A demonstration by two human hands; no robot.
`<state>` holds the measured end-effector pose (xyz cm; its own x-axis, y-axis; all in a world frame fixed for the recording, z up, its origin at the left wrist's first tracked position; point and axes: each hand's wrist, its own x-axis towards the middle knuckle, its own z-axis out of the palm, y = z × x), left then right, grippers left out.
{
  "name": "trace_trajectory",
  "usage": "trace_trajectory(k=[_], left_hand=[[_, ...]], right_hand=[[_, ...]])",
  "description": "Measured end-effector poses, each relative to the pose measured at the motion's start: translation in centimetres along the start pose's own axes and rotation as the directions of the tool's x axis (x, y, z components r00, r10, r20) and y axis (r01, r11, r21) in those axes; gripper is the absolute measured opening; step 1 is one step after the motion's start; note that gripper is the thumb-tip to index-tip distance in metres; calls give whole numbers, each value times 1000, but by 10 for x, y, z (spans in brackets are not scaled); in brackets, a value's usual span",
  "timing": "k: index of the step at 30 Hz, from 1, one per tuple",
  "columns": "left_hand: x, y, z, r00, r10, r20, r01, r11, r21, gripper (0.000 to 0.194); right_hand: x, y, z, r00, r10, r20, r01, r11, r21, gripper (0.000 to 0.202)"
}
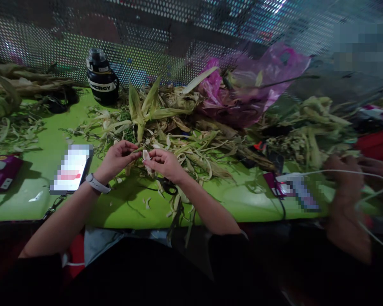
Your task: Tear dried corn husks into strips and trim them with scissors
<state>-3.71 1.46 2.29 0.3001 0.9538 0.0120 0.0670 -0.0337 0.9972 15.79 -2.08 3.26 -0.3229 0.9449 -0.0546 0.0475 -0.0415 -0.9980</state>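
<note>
My left hand (123, 156), with a pale band on its wrist, pinches a thin green strip of plant at the middle of the view. Close on its right, my right hand (162, 163) grips a whitish husk piece (146, 157) between thumb and fingers. The fingertips of both hands nearly meet. Behind them an upright pale green corn husk (141, 112) rises from a heap of shredded leaves (201, 148). Black-handled scissors (169, 187) lie partly under scraps just below my right hand.
The green table (124, 214) carries a black bottle (102, 80), a lit phone (72, 169) and a pink plastic bag (239, 93). Purple devices (8, 172) sit at the left and right. A co-worker's hands (346, 170) are at the right, by a white cable (335, 171). Perforated mesh stands behind.
</note>
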Motion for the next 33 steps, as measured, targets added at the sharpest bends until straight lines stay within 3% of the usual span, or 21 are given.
trace_trajectory(k=[6,13,21,27,30,33], left_hand=[[-5,4,6,999,44,-14,-42,996,75,38],[-6,3,7,998,62,-15,-60,990,125,36],[-9,6,13,993,113,26,-116,967,228,32],[-14,6,18,989,143,40,-149,944,295,38],[-14,8,17,993,121,11,-121,965,232,45],[-10,9,13,997,74,-35,-71,993,94,44]], right_hand=[[4,5,0,998,-22,-53,12,984,-180,42],[3,4,-3,987,-113,-114,52,898,-437,29],[6,5,-6,984,-104,-146,33,905,-423,29],[5,7,-3,971,-180,-158,88,882,-464,26],[2,3,-3,960,-215,-181,117,892,-438,24],[1,-3,-7,974,-203,-105,163,940,-301,23]])
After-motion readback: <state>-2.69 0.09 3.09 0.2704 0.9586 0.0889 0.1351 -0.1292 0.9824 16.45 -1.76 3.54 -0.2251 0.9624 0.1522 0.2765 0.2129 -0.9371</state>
